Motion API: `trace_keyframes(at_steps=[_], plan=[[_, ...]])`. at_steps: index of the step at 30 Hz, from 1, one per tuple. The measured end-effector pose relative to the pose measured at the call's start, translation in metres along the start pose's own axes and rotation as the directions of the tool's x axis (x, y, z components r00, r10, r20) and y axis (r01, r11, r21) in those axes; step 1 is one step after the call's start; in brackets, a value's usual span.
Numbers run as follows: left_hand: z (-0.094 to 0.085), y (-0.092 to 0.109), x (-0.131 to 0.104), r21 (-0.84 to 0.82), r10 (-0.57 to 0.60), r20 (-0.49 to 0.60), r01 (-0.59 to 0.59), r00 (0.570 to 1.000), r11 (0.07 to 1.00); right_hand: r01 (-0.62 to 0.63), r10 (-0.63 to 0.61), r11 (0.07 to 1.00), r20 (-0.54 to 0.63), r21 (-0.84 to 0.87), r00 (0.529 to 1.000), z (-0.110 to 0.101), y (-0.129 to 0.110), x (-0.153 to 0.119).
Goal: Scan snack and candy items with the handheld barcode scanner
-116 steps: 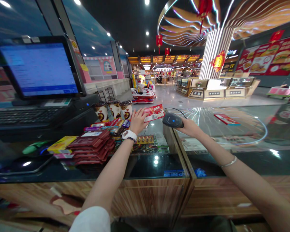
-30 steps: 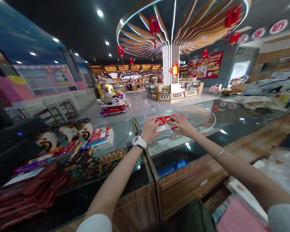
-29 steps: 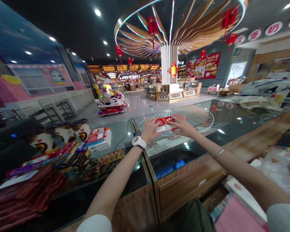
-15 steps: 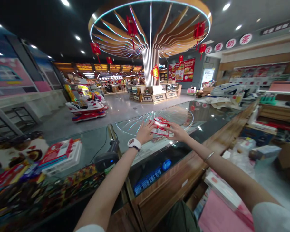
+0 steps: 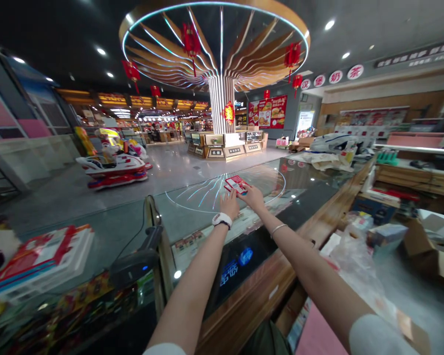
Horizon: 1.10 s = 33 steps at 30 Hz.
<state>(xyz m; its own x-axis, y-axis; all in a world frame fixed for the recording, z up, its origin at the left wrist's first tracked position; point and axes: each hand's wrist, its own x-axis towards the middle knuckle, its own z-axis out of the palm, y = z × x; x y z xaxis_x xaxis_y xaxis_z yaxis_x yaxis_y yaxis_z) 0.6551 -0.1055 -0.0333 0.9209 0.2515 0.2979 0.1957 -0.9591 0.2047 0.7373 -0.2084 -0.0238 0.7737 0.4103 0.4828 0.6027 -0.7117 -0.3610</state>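
Observation:
Over the glass counter top (image 5: 192, 195), a small red-and-white printed packet (image 5: 236, 183) lies flat between my two hands. It looks like more than one layer, with a second edge showing at its left; the print is too small to read. My right hand (image 5: 252, 197) grips its right side, fingers over the top. My left hand (image 5: 229, 204), with a white watch (image 5: 222, 220) on the wrist, has its fingers stretched out to the packet's near edge. Whether those fingertips press on it is hard to see.
A barcode scanner (image 5: 135, 261) on a stand is left of my left arm. Farther left lie a stack of red and white boxes (image 5: 48, 256) and packaged snacks. To the right are a clear plastic bag (image 5: 355, 251) and an open cardboard box (image 5: 429, 246).
The view has turned right and things have shifted left. The packet has been squared up and turned, and its loose lower part no longer spreads out. My left hand has come nearer my right.

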Motion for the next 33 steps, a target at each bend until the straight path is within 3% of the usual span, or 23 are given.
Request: trace_keyframes(at_steps=[7,16,33], plan=[[0.010,-0.030,-0.001,0.031,-0.009,0.067,0.007,0.998,0.999,-0.035,0.034,0.999,0.079,0.011,0.996,0.021,0.003,0.025],[0.012,-0.026,0.002,0.082,0.045,0.100,-0.053,0.994,0.995,-0.029,0.023,0.998,0.094,0.063,0.995,0.044,0.006,0.037],[0.014,-0.028,-0.001,0.038,0.026,0.121,-0.031,0.992,0.999,-0.105,0.093,0.991,0.135,0.086,0.986,0.046,0.011,0.036]])
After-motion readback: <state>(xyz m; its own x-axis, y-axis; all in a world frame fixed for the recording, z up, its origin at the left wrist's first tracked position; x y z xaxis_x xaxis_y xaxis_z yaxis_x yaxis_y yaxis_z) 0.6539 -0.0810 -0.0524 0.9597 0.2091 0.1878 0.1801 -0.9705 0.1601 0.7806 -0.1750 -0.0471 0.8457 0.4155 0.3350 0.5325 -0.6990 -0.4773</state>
